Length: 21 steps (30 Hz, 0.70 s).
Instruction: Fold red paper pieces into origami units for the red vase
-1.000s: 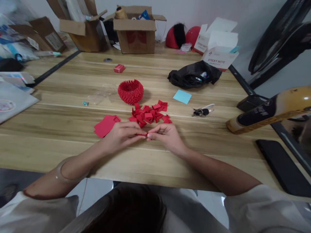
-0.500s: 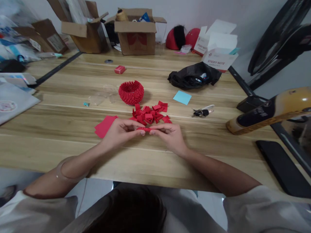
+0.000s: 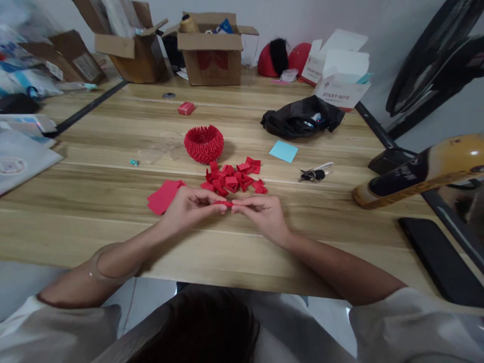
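Observation:
My left hand (image 3: 189, 205) and my right hand (image 3: 261, 213) meet over the wooden table (image 3: 113, 201), both pinching a small folded red paper piece (image 3: 223, 203) between fingertips. Just beyond them lies a pile of several folded red paper pieces (image 3: 234, 178). A stack of flat red paper sheets (image 3: 163, 196) rests left of my left hand. A red ring-shaped bowl built from folded pieces (image 3: 204, 143) stands behind the pile.
A blue sticky note (image 3: 283, 150), keys (image 3: 315, 174) and a black bag (image 3: 302, 117) lie to the right. Cardboard boxes (image 3: 212, 48) and sticky note boxes (image 3: 340, 75) line the back. A yellow device (image 3: 419, 171) and a black phone (image 3: 440, 262) sit at far right.
Both hands lifted the red piece slightly and shifted their pinch on it; they stay in about the same place. Nothing else on the table moved.

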Each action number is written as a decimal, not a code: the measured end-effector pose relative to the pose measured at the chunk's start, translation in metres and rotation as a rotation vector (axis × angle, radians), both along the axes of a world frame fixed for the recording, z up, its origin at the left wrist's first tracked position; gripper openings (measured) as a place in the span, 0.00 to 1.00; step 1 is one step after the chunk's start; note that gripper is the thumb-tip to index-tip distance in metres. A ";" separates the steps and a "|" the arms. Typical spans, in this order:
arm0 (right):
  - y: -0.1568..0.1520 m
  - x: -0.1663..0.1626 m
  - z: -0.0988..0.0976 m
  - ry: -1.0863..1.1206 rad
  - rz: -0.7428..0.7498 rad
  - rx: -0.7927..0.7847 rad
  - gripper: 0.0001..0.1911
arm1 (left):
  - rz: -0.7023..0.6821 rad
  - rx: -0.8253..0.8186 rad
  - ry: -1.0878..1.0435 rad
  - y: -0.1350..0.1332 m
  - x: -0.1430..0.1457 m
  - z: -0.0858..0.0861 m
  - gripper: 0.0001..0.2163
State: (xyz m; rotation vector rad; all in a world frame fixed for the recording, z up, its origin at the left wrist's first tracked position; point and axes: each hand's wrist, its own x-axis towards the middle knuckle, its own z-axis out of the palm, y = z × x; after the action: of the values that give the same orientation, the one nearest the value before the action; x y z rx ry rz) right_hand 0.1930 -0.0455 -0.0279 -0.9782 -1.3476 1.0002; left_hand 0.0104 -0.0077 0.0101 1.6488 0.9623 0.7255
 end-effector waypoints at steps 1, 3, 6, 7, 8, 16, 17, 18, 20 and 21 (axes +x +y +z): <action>0.000 0.001 0.000 -0.041 -0.010 0.042 0.05 | -0.003 0.016 0.010 0.000 0.000 0.001 0.05; 0.001 0.002 -0.001 -0.116 -0.027 0.122 0.06 | -0.011 0.052 0.032 -0.001 0.000 0.002 0.05; 0.001 0.002 -0.002 -0.155 -0.029 0.147 0.06 | -0.007 0.096 0.057 -0.002 0.000 0.003 0.05; 0.001 0.002 -0.002 -0.128 -0.023 0.116 0.05 | -0.001 0.089 0.047 -0.002 0.000 0.003 0.05; 0.001 0.000 -0.002 -0.079 -0.011 0.065 0.04 | 0.004 0.066 0.024 -0.002 0.001 0.003 0.05; 0.003 -0.002 0.002 0.063 0.013 -0.042 0.04 | 0.015 0.014 -0.064 -0.002 0.003 0.000 0.07; 0.004 0.000 0.001 -0.005 0.004 0.015 0.03 | 0.013 0.081 -0.016 -0.002 0.002 0.000 0.06; 0.005 0.002 0.000 -0.077 -0.002 0.080 0.04 | 0.011 0.153 0.033 -0.002 0.002 0.000 0.06; 0.007 0.005 -0.001 -0.167 0.008 0.167 0.06 | 0.003 0.252 0.099 -0.002 0.001 0.000 0.05; 0.007 0.005 -0.001 -0.174 0.012 0.179 0.06 | -0.001 0.254 0.102 -0.002 0.001 0.000 0.05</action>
State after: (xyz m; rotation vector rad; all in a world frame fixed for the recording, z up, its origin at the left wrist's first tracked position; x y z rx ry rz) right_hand 0.1976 -0.0387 -0.0293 -0.9391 -1.5601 0.8018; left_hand 0.0112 -0.0096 0.0099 1.9228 0.9717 0.7955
